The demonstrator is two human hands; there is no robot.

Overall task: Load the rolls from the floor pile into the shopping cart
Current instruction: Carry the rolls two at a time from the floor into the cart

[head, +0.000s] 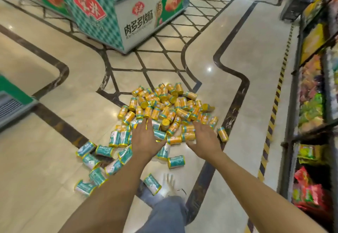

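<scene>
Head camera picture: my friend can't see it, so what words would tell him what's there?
A left hand and a right hand, both open, reach down over a floor pile of small orange rolls and teal rolls in a shop aisle. A freezer chest stands behind the pile and snack shelves line the right side; no cart shows.

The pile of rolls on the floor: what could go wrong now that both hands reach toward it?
1. The rolls lie loose, mostly on their sides, on a glossy floor; the open left hand and right hand may push some and send them rolling away.
2. One teal roll lies close to the foot; a step could land on it and cause a slip.
</scene>
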